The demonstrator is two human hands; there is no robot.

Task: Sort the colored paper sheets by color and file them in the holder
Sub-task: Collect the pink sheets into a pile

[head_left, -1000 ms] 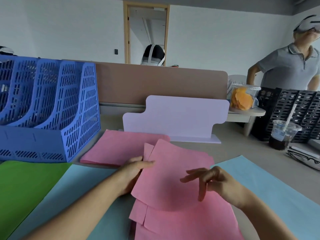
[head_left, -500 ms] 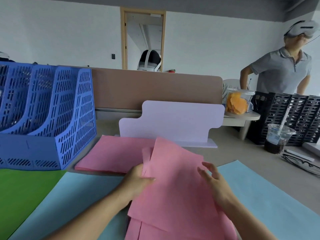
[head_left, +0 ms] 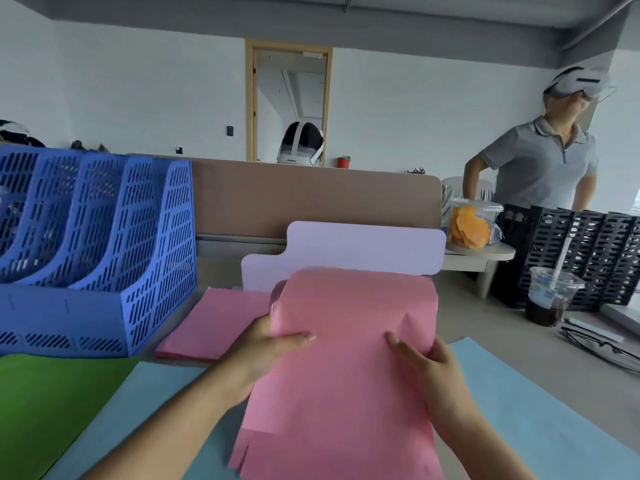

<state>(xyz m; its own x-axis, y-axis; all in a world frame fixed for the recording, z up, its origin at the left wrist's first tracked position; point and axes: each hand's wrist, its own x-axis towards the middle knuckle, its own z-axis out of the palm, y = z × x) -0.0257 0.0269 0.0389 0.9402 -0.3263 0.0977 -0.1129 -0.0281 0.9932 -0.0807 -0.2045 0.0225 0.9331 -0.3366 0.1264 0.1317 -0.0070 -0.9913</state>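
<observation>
A stack of pink paper sheets is raised off the desk and tilted toward me. My left hand grips its left edge, thumb on top. My right hand grips its right edge, thumb on the front face. A second pile of pink sheets lies flat behind my left hand. The blue mesh file holder with several slots stands at the left. Light blue sheets lie flat under the stack, and a green sheet is at the lower left.
A lilac card divider stands upright behind the pink stack. At the right are an iced drink cup, glasses, a black mesh holder and a jar of orange snacks. A person with a headset stands beyond.
Both hands closed on the sides of the pink stack and lifted it up off the desk, squaring the sheets together. The view tilted upward.
</observation>
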